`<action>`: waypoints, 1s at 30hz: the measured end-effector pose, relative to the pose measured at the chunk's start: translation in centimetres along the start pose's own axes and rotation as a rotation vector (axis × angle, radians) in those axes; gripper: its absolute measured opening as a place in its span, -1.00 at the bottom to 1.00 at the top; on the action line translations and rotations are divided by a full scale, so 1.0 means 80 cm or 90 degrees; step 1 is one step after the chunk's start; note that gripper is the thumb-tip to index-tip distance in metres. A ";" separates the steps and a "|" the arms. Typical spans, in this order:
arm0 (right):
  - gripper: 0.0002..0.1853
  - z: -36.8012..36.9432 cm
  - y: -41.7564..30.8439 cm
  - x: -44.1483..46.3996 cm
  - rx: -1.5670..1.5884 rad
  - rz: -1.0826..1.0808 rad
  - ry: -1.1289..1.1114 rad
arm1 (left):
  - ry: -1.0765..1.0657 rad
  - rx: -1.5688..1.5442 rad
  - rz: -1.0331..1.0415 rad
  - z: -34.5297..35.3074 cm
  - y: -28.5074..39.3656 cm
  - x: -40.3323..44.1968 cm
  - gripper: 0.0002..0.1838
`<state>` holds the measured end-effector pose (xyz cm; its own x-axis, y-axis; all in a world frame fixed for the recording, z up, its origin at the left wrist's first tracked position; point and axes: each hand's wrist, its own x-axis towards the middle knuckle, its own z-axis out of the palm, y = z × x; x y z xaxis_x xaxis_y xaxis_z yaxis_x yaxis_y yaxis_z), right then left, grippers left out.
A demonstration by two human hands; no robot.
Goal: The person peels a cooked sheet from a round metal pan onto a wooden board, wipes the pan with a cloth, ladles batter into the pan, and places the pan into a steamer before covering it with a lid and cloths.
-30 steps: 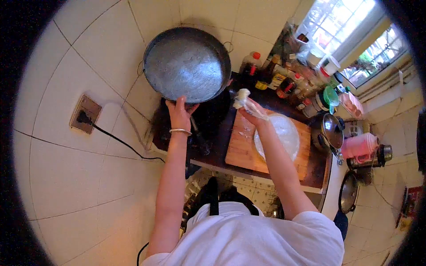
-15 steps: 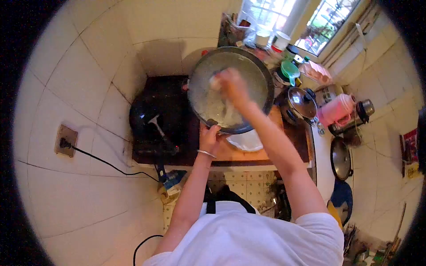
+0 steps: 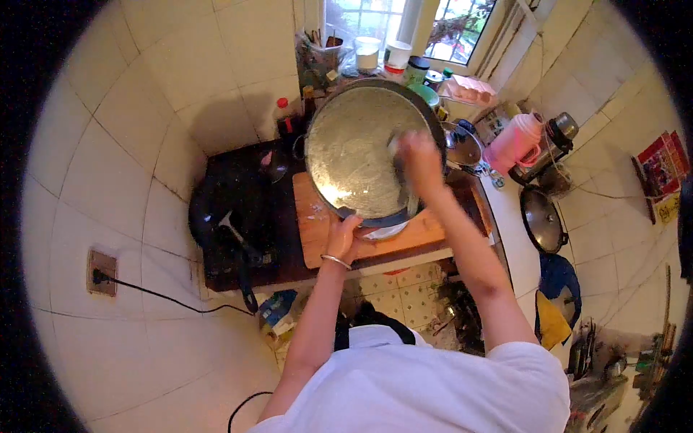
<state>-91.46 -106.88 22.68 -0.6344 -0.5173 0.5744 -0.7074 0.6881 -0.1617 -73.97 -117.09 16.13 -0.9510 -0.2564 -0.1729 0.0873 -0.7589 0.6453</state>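
Observation:
A large round pan (image 3: 354,144) with a dark rim is held up over the counter, its wet-looking inner face turned toward me. My left hand (image 3: 345,237), with a bangle on the wrist, grips the lower rim, thumb on the front. My right hand (image 3: 421,162) is closed at the right side of the pan's inner face; motion blurs it. Something small and pale shows at its fingers, too smeared to name. Below the pan lies a wooden cutting board (image 3: 310,231), with part of a white dish (image 3: 388,232) on it.
Left of the board a dark wok (image 3: 224,206) holds a metal spatula (image 3: 232,229). A red-capped bottle (image 3: 283,115) stands behind. To the right are a lidded pot (image 3: 462,144), a pink thermos (image 3: 514,141) and a pan lid (image 3: 543,216). Tubs (image 3: 367,54) line the windowsill.
My right hand has moved from the middle of the pan to its right side. The camera view has shifted, showing more of the cutting board. My left hand keeps its hold on the rim.

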 end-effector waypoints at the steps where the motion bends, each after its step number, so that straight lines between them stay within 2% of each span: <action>1: -0.82 0.018 -0.010 -0.044 0.102 -0.106 0.003 | -0.002 -0.046 0.073 -0.008 -0.014 0.009 -0.62; 2: -0.81 0.033 -0.031 -0.070 0.203 -0.213 0.006 | -0.008 -0.045 0.072 -0.011 -0.021 0.016 -0.62; 4: -0.77 0.011 -0.079 -0.061 0.234 -0.250 -0.018 | 0.046 0.021 0.026 -0.017 -0.031 0.014 -0.70; 6: -0.77 -0.002 -0.078 -0.002 0.264 -0.152 -0.014 | 0.064 0.088 0.036 -0.013 -0.035 0.009 -0.76; 7: -0.83 -0.006 -0.058 0.035 0.264 -0.161 0.098 | 0.043 0.092 0.004 -0.015 -0.037 0.010 -0.67; 8: -0.82 -0.006 -0.022 0.067 0.133 -0.119 0.152 | 0.025 0.094 -0.031 -0.017 -0.038 0.008 -0.57; 9: -0.83 -0.027 0.004 0.077 0.101 -0.047 0.181 | 0.049 0.104 -0.053 -0.013 -0.032 0.002 -0.56; 11: -0.85 -0.037 0.048 0.044 0.017 -0.026 0.206 | 0.073 0.101 -0.009 -0.006 -0.024 -0.004 -0.64; 13: -0.81 -0.036 0.059 -0.017 -0.086 0.004 0.101 | 0.100 0.094 0.041 0.001 -0.016 0.001 -0.71; 15: -0.79 -0.040 0.033 -0.081 -0.004 -0.036 -0.094 | 0.051 0.052 0.026 -0.003 -0.007 0.001 -0.67; 16: -0.85 -0.026 0.015 -0.113 0.087 -0.102 -0.064 | 0.055 0.052 0.025 -0.022 -0.014 0.015 -0.67; 18: -0.87 -0.020 -0.042 -0.120 0.157 -0.189 -0.098 | -0.013 0.016 0.005 -0.072 -0.041 0.047 -0.58; 21: -0.85 0.004 -0.078 -0.074 0.257 -0.277 -0.057 | -0.051 0.015 -0.020 -0.009 -0.014 0.012 -0.54; 23: -0.81 -0.002 -0.086 -0.019 0.239 -0.261 0.071 | -0.025 0.027 -0.073 -0.023 -0.034 0.022 -0.50; 24: -0.82 0.000 -0.071 0.014 0.238 -0.207 0.110 | 0.001 0.034 -0.117 -0.028 -0.040 0.025 -0.46; 25: -0.83 0.001 -0.056 0.042 0.236 -0.154 0.148 | -0.021 0.022 -0.053 -0.014 -0.045 0.020 -0.43; 26: -0.83 -0.009 -0.048 0.055 0.236 -0.155 0.148 | -0.021 0.022 -0.052 -0.002 -0.040 0.016 -0.43; 28: -0.80 -0.030 -0.033 0.067 0.217 0.009 0.241 | -0.014 0.060 -0.023 0.015 -0.036 0.009 -0.66; 29: -0.78 -0.024 -0.038 0.050 0.099 -0.036 0.156 | -0.019 0.059 -0.021 0.015 -0.038 0.011 -0.66; 30: -0.77 -0.005 -0.052 0.020 0.157 -0.102 0.104 | -0.006 0.063 -0.010 0.009 -0.042 0.015 -0.66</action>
<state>-89.38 -110.35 24.59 -0.4640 -0.5067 0.7266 -0.8612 0.4499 -0.2362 -75.60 -114.42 14.31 -0.9551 -0.2380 -0.1767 0.0424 -0.6999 0.7130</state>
